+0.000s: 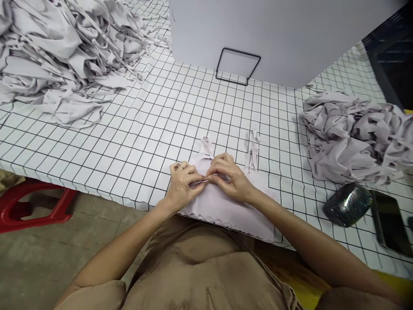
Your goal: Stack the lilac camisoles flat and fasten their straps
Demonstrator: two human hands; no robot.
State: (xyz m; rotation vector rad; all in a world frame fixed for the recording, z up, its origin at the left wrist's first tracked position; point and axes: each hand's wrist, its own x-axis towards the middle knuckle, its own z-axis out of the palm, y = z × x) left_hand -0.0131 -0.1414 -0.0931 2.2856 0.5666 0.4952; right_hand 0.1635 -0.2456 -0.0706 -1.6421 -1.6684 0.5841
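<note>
A pale pink-grey garment [232, 211] with two narrow straps lies on the checked tablecloth in front of me, its wavy hem along the table's front edge. My left hand [185, 183], a ring on one finger, pinches a bit of the garment near its upper left part. Beside it, my right hand [230, 176] pinches the same spot, and the fingertips of both hands nearly meet. A small thin pale edge shows between the fingertips, too small to make out fully. The two straps point away from me, beyond the hands.
Heaps of similar cloth lie at the far left [64, 51] and the right [358, 133]. A dark shiny rounded object [347, 205] and a phone [392, 224] rest at the right. A grey panel [274, 38] with a black wire frame [237, 81] stands behind. A red stool [35, 219] is lower left.
</note>
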